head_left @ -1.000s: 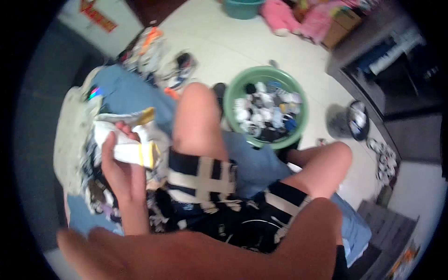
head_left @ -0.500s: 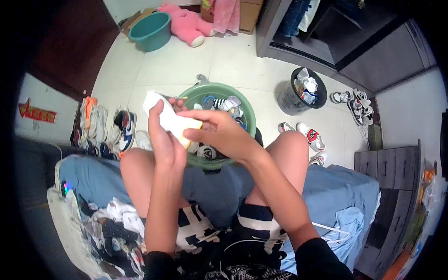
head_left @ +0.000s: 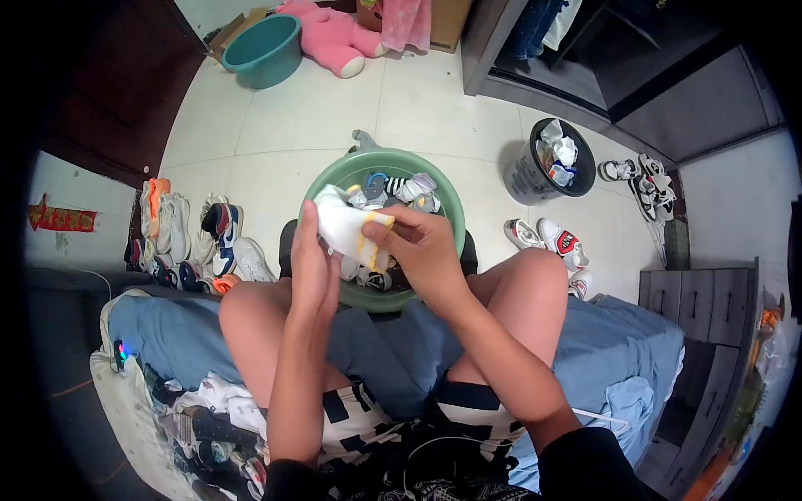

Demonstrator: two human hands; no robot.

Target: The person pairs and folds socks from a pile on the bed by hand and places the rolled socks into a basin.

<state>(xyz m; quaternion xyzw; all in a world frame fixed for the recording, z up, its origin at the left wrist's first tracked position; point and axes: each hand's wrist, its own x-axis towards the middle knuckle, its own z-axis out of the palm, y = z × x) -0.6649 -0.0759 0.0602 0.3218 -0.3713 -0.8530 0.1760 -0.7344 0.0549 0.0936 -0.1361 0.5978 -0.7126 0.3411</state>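
Observation:
A white sock (head_left: 344,224) with yellow stripes along its opening is held up between my two hands. My right hand (head_left: 423,252) pinches the yellow-edged end between thumb and fingers. My left hand (head_left: 312,265) grips the other side, its thumb along the sock's left edge and its fingers hidden behind the cloth. Below the sock stands a green basin (head_left: 455,204) with several small socks inside, among them a black-and-white striped sock (head_left: 391,187).
A grey sock (head_left: 362,139) lies on the floor beyond the basin. Rows of shoes (head_left: 177,225) line the left, with more shoes (head_left: 561,244) at right. A black bin (head_left: 524,174) holds rubbish. Piled clothes (head_left: 219,422) lie on the bed (head_left: 180,330). A teal tub (head_left: 266,54) stands far back.
Both hands have moved right with the sock, which is now over the basin. The sock's striped opening is turned more into view. The whole view has shifted slightly.

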